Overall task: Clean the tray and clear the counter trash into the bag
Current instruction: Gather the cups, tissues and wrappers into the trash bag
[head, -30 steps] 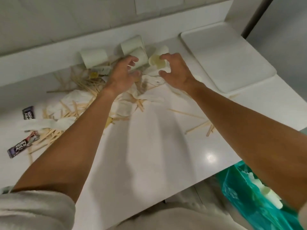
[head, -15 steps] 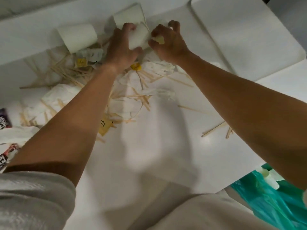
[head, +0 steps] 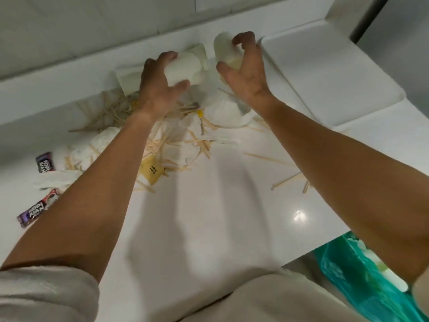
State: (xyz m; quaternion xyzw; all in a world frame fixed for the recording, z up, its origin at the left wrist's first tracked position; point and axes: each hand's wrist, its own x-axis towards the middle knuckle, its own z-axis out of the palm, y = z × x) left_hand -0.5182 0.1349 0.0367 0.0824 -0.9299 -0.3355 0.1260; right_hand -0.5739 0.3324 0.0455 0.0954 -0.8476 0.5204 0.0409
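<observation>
A second ago both hands hung loose over the cluster of cups. Now each has closed round one, and they have drawn apart from where they met half a second ago. I take it the cup pick-up is done and the carry to the bag comes next.

From the left, two purple printed coffee sachets (head: 45, 162) lie near the far-left edge of the white counter (head: 209, 217). Next comes the heap of thin wooden stir sticks (head: 162, 140) and crumpled white paper napkins (head: 222, 112), with a yellow paper sachet (head: 152, 170) at its near edge; none of it is cleared yet.

My left hand (head: 160, 89) is wrapped round a white paper cup on its side (head: 185, 68), fingers over the top and thumb beneath. Another tipped white cup (head: 126, 80) lies just behind that hand.

My right hand (head: 243, 73) grips a second white paper cup (head: 226, 49), fingers curled over it, just beside the left rim of the flat white rectangular tray (head: 325, 73).

The teal plastic bag (head: 362, 282) hangs below the counter's near-right corner, under my right forearm and well apart from both hands. Both cups have to travel back toward me and to the right.
</observation>
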